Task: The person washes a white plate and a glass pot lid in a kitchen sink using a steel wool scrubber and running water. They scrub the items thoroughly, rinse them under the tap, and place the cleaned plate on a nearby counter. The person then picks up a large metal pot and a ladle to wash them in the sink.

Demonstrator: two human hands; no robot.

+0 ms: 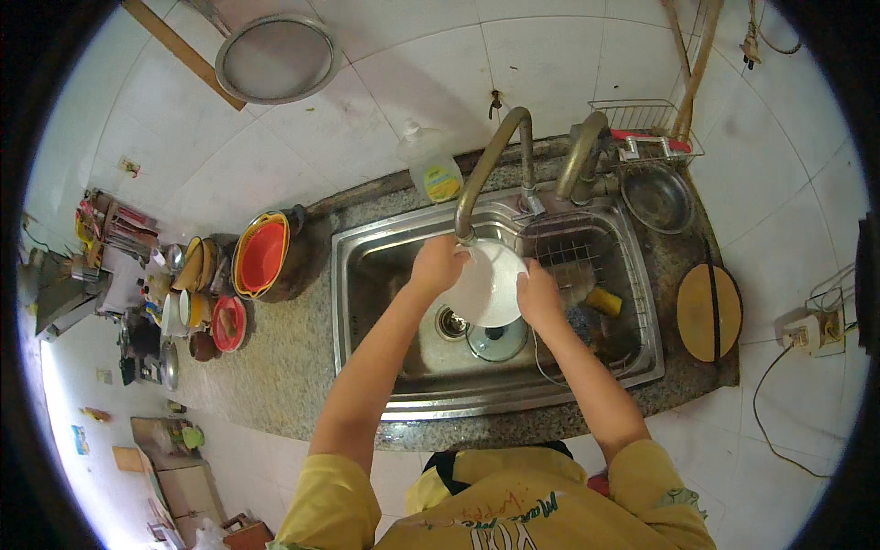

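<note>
Two hands hold one white bowl (489,284) over the steel sink (367,275), just under the spout of the curved tap (490,160). The left hand (437,264) is closed around the bowl's left rim; the right hand (538,295) grips its right rim. Below the bowl, one glass lid (496,341) lies in the sink beside the drain (451,322). A wire basket (587,266) in the sink's right part holds one yellow sponge (604,301). On the worktop (275,367) stand one dish soap bottle (431,165) and orange basins (261,255), nested together; one metal bowl (656,197) sits to the right.
</note>
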